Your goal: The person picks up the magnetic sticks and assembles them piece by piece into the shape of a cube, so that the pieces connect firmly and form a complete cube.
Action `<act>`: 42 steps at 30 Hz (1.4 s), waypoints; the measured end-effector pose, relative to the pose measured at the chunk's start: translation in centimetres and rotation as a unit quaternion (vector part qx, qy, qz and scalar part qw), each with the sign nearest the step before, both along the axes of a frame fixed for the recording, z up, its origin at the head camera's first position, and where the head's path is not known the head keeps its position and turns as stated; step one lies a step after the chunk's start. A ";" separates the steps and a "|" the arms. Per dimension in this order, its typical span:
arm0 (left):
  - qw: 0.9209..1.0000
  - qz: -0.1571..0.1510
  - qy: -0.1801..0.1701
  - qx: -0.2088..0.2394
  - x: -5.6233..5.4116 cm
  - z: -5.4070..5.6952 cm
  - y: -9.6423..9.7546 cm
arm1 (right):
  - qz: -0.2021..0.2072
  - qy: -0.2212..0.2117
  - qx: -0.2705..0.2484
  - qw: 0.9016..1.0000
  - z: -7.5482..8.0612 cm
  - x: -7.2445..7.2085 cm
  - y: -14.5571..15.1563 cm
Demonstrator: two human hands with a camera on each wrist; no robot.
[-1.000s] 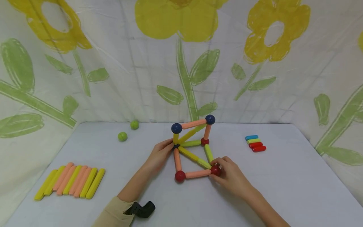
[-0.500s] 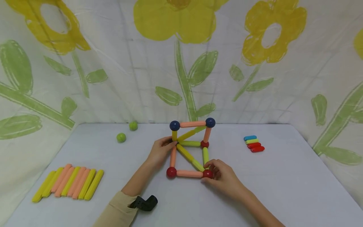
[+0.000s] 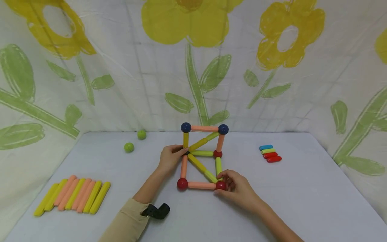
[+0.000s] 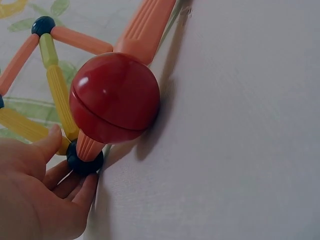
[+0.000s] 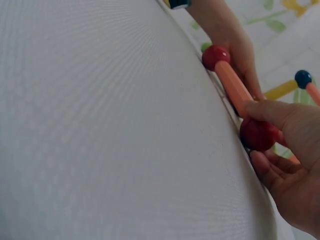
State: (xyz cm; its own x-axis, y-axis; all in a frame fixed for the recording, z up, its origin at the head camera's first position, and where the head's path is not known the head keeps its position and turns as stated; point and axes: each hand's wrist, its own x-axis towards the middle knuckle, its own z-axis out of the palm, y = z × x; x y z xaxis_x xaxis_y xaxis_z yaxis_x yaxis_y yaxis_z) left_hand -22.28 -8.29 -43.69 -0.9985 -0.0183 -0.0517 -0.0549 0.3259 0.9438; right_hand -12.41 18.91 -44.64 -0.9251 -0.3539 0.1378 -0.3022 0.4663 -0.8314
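A frame of magnetic building rods and balls (image 3: 201,185) stands mid-table. Its base is a square with a diagonal rod. At the back an upright square rises, topped by two dark blue balls (image 3: 223,129), with its own slanting rod (image 3: 198,145). My left hand (image 3: 171,159) holds the dark blue ball (image 4: 85,162) at the base's back-left corner, largely hidden by fingers in the head view. My right hand (image 3: 239,188) pinches the red ball (image 5: 257,134) at the front-right corner between thumb and fingers. Another red ball (image 3: 182,184) forms the front-left corner.
At the left lies a row of yellow and salmon rods (image 3: 72,195). Two green balls (image 3: 129,147) sit at the back left. Several short rods (image 3: 270,155) in blue, green and red lie at the right. A flower-printed cloth (image 3: 121,67) hangs behind the table.
The frame has turned and its front corners have shifted left, my right hand moving with them. The upright square's top-left blue ball has risen, and its top rod now lies nearly level.
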 end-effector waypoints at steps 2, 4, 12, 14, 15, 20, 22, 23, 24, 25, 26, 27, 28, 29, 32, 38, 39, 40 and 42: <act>1.000 0.001 0.001 -0.001 0.1 0.0 0.0 | 0.000 0.001 -0.001 1.000 -0.2 0.0 0.0; 1.000 -0.003 0.003 -0.003 0.2 0.1 -0.1 | 0.001 0.000 -0.002 1.000 -0.4 0.0 0.1; 1.000 -0.003 0.003 -0.017 3.2 1.1 -3.4 | 0.009 -0.006 -0.015 1.000 -1.0 -0.2 0.2; 1.000 0.002 0.003 -0.019 4.4 1.7 -4.8 | 0.008 -0.004 -0.018 1.000 -1.2 -0.3 0.2; 1.000 0.006 0.006 -0.021 5.1 2.0 -5.5 | 0.008 -0.003 -0.020 1.000 -1.3 -0.3 0.2; 0.998 0.037 0.028 -0.050 8.5 3.0 -9.5 | 0.002 -0.004 -0.027 1.000 -1.4 -0.3 0.3; 0.996 0.057 0.034 -0.064 9.8 3.2 -11.0 | 0.000 -0.008 -0.030 1.000 -1.4 -0.3 0.3; 0.994 0.069 0.036 -0.070 10.4 3.3 -11.7 | -0.002 -0.011 -0.030 0.999 -1.4 -0.2 0.3; 0.993 0.081 0.037 -0.077 11.0 3.3 -12.4 | -0.003 -0.014 -0.030 0.999 -1.3 -0.2 0.3; 0.992 0.093 0.038 -0.083 11.6 3.3 -13.1 | -0.005 -0.017 -0.031 0.999 -1.3 -0.2 0.3; 0.990 0.104 0.040 -0.091 12.2 3.3 -13.7 | -0.005 -0.019 -0.031 0.999 -1.3 -0.2 0.3; 0.987 0.114 0.043 -0.103 12.7 3.1 -14.4 | -0.006 -0.020 -0.031 0.999 -1.3 -0.2 0.3; 0.985 0.120 0.042 -0.113 13.2 3.0 -15.0 | -0.007 -0.022 -0.031 0.999 -1.2 -0.2 0.3; 0.983 0.128 0.041 -0.123 13.7 2.8 -15.6 | -0.008 -0.022 -0.031 0.999 -1.2 -0.2 0.3; 0.979 0.137 0.027 -0.145 14.8 2.3 -17.2 | -0.008 -0.022 -0.031 0.999 -1.3 -0.2 0.3; 0.983 0.125 -0.010 -0.132 15.6 1.5 -18.5 | -0.006 -0.014 -0.031 0.999 -1.4 -0.3 0.2; 0.984 0.120 -0.012 -0.129 15.6 1.4 -18.5 | -0.006 -0.013 -0.031 0.999 -1.4 -0.3 0.2; 0.984 0.115 -0.012 -0.133 15.6 1.3 -18.5 | -0.006 -0.013 -0.032 0.999 -1.4 -0.3 0.2; 0.985 0.094 -0.020 -0.145 15.5 1.1 -18.5 | -0.005 -0.013 -0.032 0.999 -1.3 -0.3 0.2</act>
